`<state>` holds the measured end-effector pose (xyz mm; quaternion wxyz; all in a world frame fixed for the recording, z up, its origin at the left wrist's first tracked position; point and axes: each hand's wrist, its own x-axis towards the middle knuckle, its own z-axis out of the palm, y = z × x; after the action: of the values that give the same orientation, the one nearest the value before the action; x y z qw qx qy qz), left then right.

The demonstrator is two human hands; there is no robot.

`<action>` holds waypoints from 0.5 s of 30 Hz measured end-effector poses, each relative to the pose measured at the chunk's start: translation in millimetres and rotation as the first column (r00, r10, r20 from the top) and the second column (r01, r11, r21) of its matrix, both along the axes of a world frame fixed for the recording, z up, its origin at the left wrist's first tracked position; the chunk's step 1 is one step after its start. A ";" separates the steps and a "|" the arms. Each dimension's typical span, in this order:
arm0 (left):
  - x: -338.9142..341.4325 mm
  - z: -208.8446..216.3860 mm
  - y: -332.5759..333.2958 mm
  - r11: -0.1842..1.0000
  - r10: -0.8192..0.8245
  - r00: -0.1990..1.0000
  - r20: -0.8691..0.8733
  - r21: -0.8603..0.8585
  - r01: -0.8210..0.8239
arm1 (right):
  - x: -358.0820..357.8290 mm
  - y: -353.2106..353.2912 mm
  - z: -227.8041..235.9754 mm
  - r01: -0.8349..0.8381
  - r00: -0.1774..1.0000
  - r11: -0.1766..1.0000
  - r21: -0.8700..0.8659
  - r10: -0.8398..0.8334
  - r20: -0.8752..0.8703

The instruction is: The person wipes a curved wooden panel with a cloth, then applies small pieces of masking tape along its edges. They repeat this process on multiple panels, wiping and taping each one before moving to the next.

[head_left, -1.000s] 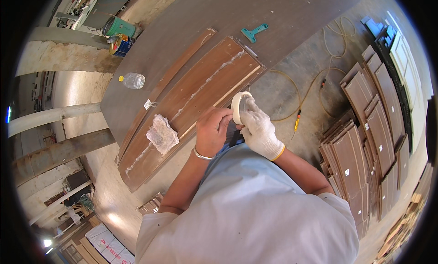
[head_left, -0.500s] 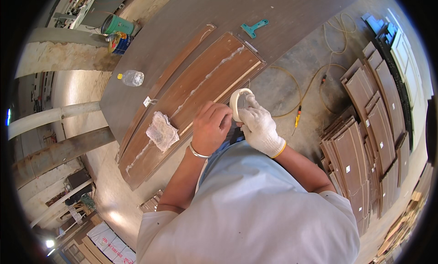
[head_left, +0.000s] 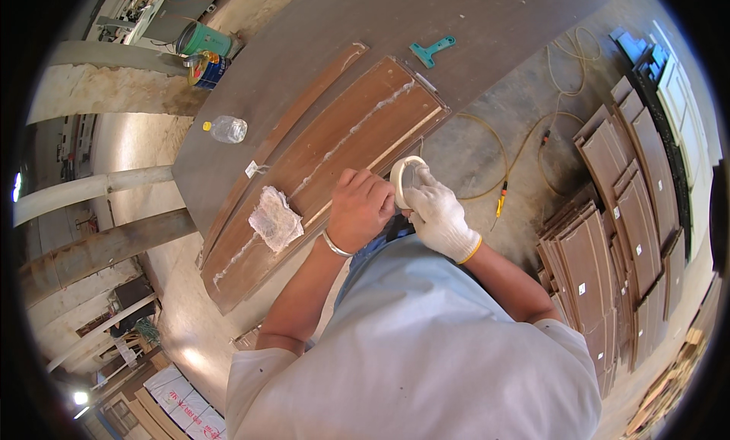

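A roll of cream-coloured tape (head_left: 400,183) is upright in my right hand (head_left: 441,220), which wears a white knitted glove with a yellow cuff edge. The gloved fingers close round the roll's right side. My left hand (head_left: 360,210), bare with a silver bangle at the wrist, is against the roll's left side. Its fingers are curled in, and whatever they pinch is hidden. In front of both hands lies a brown wooden panel (head_left: 346,166) with a whitish bead along its length. A crumpled whitish cloth (head_left: 275,219) rests on the panel, left of my left hand.
A narrow brown strip (head_left: 304,98), a clear bottle with a yellow cap (head_left: 226,129) and a teal scraper (head_left: 431,50) lie on the large dark tabletop (head_left: 258,67). Stacked brown panels (head_left: 584,265) stand at right. A yellow hose (head_left: 505,162) curls over the floor.
The view has shifted slightly, so the tabletop things sit a little further right and lower. Both hands keep nearly the same pose at the tape roll.
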<state>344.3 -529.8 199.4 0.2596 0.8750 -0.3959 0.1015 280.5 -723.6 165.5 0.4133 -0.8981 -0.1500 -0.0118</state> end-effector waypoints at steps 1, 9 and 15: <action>-0.1 -4.1 -0.7 1.000 -0.004 1.000 -0.010 -0.003 0.004 | -2.4 0.1 -1.4 0.005 1.000 1.000 -0.007 -0.005 -0.020; -10.7 -28.5 0.6 0.996 0.066 0.866 -0.496 -0.016 -0.085 | -15.3 0.8 -15.9 0.122 0.955 0.991 -0.062 -0.134 -0.263; -12.1 -24.8 3.5 0.889 -0.062 0.448 -0.892 -0.253 -0.382 | -14.2 -6.4 -14.8 0.311 0.868 0.948 0.062 -0.257 -0.426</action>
<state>332.2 -526.3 174.6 0.5961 0.7556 -0.0852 -0.2579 266.3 -730.0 150.7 0.4862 -0.8639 0.0755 0.1077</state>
